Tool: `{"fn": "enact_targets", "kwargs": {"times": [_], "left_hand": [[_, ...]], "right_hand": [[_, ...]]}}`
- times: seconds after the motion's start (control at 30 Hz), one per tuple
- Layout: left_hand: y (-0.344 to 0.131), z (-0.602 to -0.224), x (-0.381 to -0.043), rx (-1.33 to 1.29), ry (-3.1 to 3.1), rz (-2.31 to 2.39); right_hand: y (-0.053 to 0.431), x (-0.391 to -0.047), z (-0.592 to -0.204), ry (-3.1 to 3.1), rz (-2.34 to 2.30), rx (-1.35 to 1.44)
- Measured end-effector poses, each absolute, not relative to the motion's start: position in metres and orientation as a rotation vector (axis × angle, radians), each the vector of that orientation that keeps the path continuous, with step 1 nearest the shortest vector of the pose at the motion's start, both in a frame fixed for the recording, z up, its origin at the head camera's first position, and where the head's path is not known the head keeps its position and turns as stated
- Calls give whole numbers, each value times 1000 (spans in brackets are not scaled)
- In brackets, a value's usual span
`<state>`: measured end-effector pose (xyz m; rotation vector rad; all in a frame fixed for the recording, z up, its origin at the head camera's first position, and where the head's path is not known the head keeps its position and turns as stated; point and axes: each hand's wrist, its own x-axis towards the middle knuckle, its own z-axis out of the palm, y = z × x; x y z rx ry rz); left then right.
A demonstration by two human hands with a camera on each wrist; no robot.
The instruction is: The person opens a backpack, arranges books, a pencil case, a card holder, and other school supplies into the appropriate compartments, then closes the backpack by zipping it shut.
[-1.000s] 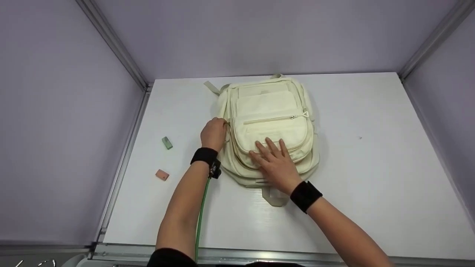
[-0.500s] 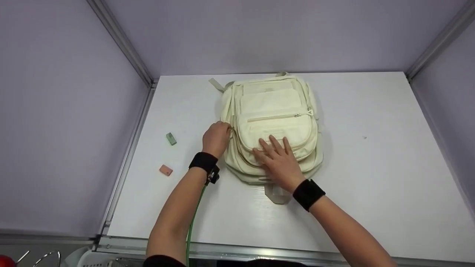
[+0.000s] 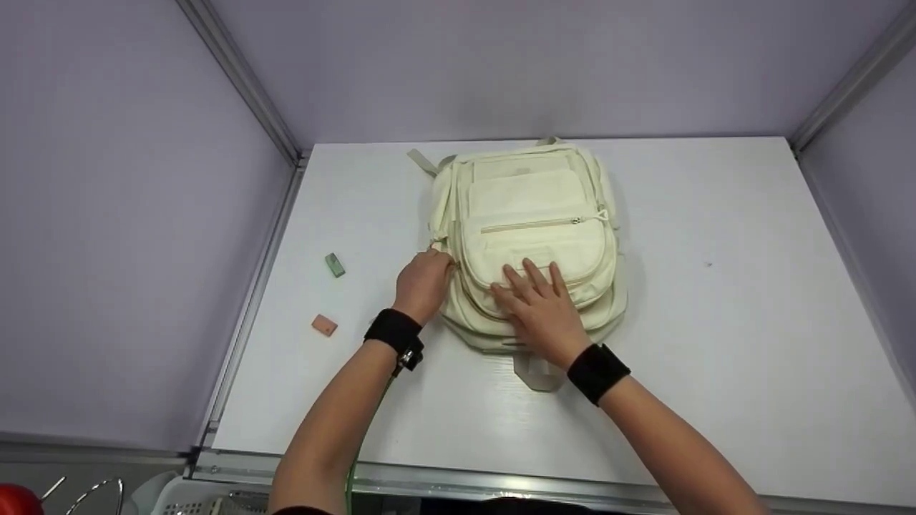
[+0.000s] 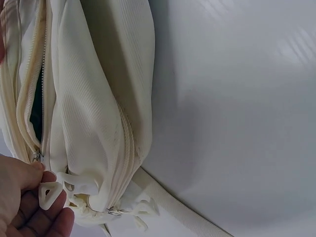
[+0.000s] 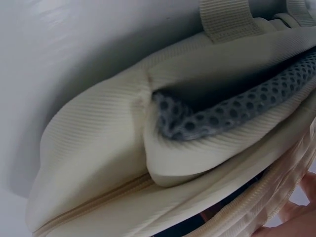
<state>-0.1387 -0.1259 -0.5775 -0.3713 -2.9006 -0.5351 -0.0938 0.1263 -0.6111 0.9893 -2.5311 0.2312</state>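
Observation:
A cream backpack point(image 3: 526, 193) lies front side up on the white table. At its left side, my left hand point(image 3: 424, 282) pinches a zipper pull point(image 4: 51, 195), a pale triangular loop whose slider shows by the thumb in the left wrist view. From that slider the zipper point(image 4: 43, 74) runs apart, with a dark gap between its teeth. My right hand point(image 3: 544, 318) rests with spread fingers on the lower front pocket. In the right wrist view, a side pocket point(image 5: 217, 153) shows grey mesh lining, and an open zipper beneath it reveals something dark inside.
A small green block point(image 3: 335, 265) and a small pink block point(image 3: 324, 325) lie left of the backpack. Past the table's front edge are a white basket point(image 3: 175, 497) and a red object point(image 3: 18, 499). Walls stand at the back and both sides.
My left hand has slid along the backpack's left side toward the near end, still pinching the pull. My right hand stays on the front pocket. The head view has shifted slightly.

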Motion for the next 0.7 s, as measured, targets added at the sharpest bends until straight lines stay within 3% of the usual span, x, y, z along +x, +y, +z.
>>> {"fn": "enact_targets", "kwargs": {"times": [0.47, 0.7], "left_hand": [[-128, -578, -132, -342, -2864, -630], [-130, -579, -130, -342, -2814, -611]], "right_hand": [[123, -89, -606, -2510, 217, 1021], [96, -89, -597, -2431, 187, 1109]]}}
